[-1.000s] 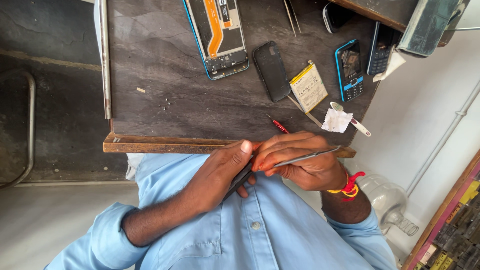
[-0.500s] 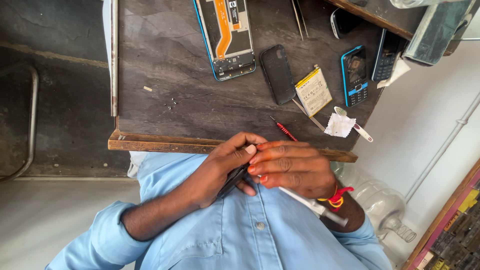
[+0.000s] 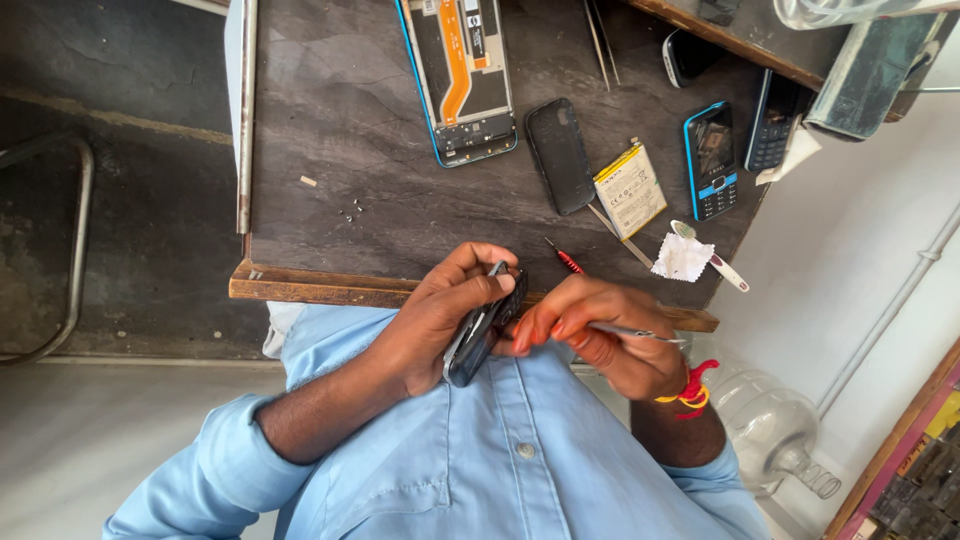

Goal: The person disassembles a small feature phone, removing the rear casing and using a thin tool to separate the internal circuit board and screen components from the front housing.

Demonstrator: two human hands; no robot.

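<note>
Left hand (image 3: 440, 320) fingers clamp the phone (image 3: 485, 325), right hand (image 3: 610, 340) pinches tweezers (image 3: 635, 331) at its 3 o'clock; a slip could gouge it.

Small dark phone (image 3: 482, 328) tilted edge-on, thin metal tool (image 3: 630, 331), perhaps tweezers, lying level beside it

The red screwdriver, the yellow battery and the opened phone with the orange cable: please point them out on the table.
red screwdriver (image 3: 566, 259), head view, on its red handle.
yellow battery (image 3: 630, 189), head view, middle of its label face.
opened phone (image 3: 455, 60), head view, on its orange ribbon cable.
</note>
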